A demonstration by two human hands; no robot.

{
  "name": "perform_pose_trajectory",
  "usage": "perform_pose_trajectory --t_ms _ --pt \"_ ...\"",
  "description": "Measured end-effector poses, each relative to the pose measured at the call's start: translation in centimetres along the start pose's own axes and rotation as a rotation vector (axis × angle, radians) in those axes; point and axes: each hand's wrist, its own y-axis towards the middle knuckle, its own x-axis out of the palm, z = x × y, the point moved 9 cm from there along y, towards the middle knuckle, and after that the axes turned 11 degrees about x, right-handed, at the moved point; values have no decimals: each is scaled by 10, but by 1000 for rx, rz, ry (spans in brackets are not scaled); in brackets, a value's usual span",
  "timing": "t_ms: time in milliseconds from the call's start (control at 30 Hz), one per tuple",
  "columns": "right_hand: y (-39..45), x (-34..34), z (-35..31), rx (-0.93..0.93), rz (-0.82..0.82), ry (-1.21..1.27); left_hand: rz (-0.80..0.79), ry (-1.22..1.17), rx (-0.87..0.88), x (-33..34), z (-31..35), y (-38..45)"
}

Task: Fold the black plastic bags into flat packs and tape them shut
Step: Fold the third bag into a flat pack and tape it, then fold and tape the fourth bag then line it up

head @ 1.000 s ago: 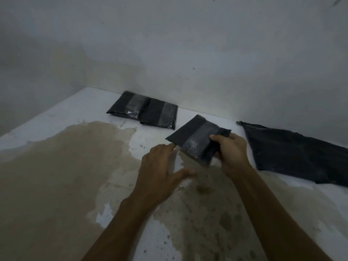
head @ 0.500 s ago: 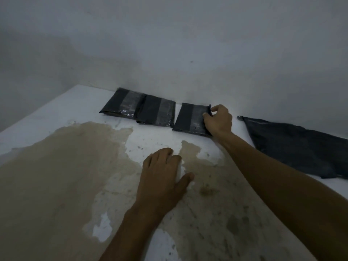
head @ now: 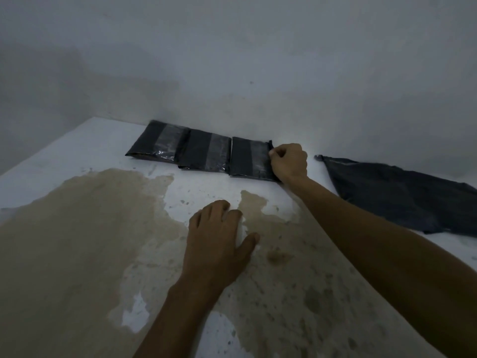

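3 taped black packs lie in a row on the white counter (head: 64, 156), against the wall (head: 232, 60), in the 12 o'clock area of the view. The left pack (head: 157, 144) sits at 11 o'clock and the middle pack (head: 204, 153) overlaps its right edge. The right pack (head: 249, 158) lies just beside the middle pack. Each pack carries 1 band of clear glossy tape across its face.

The right hand (head: 289, 161) is at the right edge of the right pack. Its fingers are curled, and the thumb and fingertips pinch that edge. The right forearm extends from the 4 o'clock corner of the view.

The left hand (head: 216, 239) lies palm down on the counter at the centre of the view, well apart from the packs. Its fingers are relaxed and slightly spread, and it holds nothing.

1 unfolded black plastic bag (head: 402, 197) lies flat on the counter at 3 o'clock, near the right hand but not touching it.

A large brown stain (head: 77, 241) covers the counter from 9 o'clock to 6 o'clock.
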Motion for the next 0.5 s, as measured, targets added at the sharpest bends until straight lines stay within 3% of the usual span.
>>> perform_pose_trajectory --t_ms 267,400,500 --pt "-40 -44 19 -298 -88 -228 34 -4 71 -2 7 -1" --pt "-53 -87 47 -304 -90 -321 95 -180 161 -11 26 -1" --pt "-59 -130 73 -235 8 -375 89 -199 237 -10 53 -4"
